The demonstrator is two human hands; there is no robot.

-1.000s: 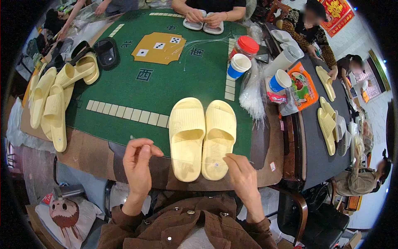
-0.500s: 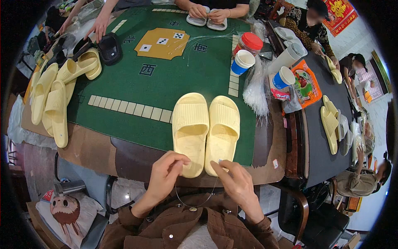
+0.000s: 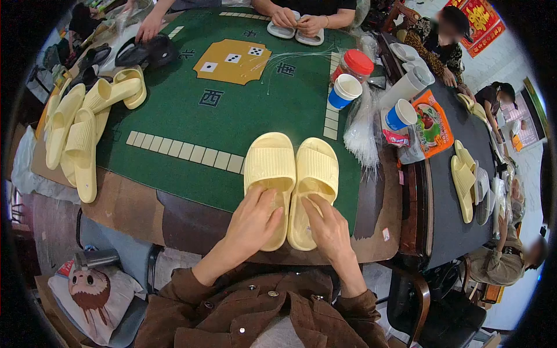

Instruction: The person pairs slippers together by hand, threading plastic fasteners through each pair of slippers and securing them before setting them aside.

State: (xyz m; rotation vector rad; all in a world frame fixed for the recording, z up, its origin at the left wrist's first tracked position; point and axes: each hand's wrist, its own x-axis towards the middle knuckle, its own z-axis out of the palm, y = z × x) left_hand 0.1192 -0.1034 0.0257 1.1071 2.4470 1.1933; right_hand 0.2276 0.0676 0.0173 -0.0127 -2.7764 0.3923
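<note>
Two pale-yellow ribbed slide sandals side by side, toes pointing away, straddling the near edge of the green game mat. Left hand: fingers curled at left slide's foot opening. Right hand: fingers bent into right slide's. Cannot tell whether either grips anything. Bundle of clear plastic strands lies farther right.
</note>
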